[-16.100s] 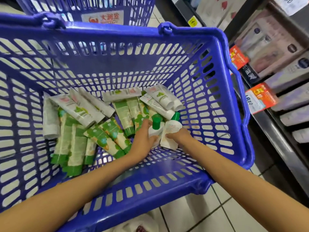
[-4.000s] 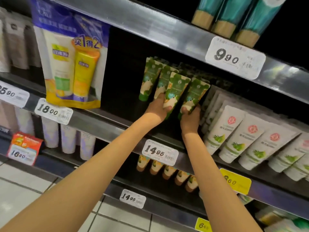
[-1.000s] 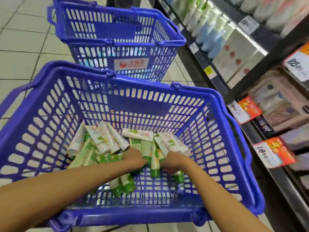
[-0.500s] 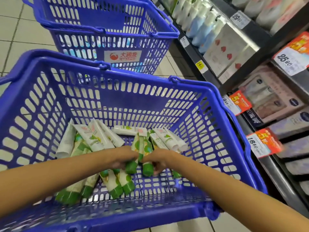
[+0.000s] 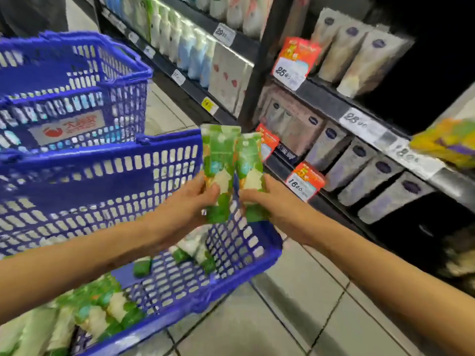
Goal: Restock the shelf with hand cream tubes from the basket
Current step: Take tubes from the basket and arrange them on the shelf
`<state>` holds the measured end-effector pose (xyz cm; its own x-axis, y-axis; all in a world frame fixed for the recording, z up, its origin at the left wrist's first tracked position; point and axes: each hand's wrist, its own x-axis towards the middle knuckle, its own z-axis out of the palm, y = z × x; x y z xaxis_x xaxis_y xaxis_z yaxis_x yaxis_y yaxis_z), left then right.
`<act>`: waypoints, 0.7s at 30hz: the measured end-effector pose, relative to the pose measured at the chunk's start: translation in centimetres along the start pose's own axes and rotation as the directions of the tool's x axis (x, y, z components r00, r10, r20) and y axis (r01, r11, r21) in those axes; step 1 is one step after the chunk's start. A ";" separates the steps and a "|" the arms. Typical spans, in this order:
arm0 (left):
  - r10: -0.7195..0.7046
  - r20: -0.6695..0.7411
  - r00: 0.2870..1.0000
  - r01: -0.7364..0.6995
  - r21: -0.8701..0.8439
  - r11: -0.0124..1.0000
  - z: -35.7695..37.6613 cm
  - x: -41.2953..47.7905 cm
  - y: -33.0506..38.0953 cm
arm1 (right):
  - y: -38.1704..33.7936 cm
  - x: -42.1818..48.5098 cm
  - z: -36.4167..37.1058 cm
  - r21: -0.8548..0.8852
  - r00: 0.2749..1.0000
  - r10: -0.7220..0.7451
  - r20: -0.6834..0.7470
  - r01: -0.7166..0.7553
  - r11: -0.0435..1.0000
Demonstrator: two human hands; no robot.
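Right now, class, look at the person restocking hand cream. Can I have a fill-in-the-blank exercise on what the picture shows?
1. The left grip and the right grip each hold tubes that are mostly ____ in colour.
2. The near basket and the far basket are both ____.
3. The shelves stand on the person's ____ side.

Missing words: green; blue; right.

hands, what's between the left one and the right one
The green hand cream tubes, held upright: left hand grips some, right hand the rest. Head view.
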<state>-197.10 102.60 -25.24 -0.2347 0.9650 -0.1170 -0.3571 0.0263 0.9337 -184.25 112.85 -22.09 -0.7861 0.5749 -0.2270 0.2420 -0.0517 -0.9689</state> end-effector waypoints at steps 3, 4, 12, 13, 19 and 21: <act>0.029 0.114 0.993 -0.027 -0.026 0.999 7.0 2.8 1.1 | -1.5 -4.1 -5.5 0.067 0.996 -0.046 -0.079 0.051 0.996; 0.044 0.151 0.988 -0.042 -0.018 0.999 9.4 3.7 1.3 | -1.8 -5.7 -7.4 0.094 0.988 -0.048 -0.150 0.063 0.994; 0.149 0.274 0.950 -0.193 0.142 0.971 28.5 8.4 1.8 | -1.9 -14.8 -18.9 0.139 0.724 -0.183 -0.665 0.361 0.922; 0.157 0.293 0.943 -0.204 0.137 0.969 29.8 8.5 1.7 | -1.8 -15.6 -19.9 0.122 0.707 -0.205 -0.677 0.382 0.916; 0.182 0.394 0.901 -0.294 0.246 0.924 33.7 10.0 1.2 | -2.0 -18.3 -24.9 0.138 0.674 -0.194 -0.713 0.406 0.904; 0.153 0.461 0.874 -0.312 0.291 0.904 34.6 10.5 1.2 | -2.2 -19.1 -26.6 0.084 0.618 -0.198 -0.761 0.396 0.915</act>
<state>-168.73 121.77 -13.61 0.1569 0.9677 0.1971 0.0140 -0.2017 0.9793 -154.63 123.68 -13.04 -0.1013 0.9868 0.1262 -0.1372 0.1118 -0.9842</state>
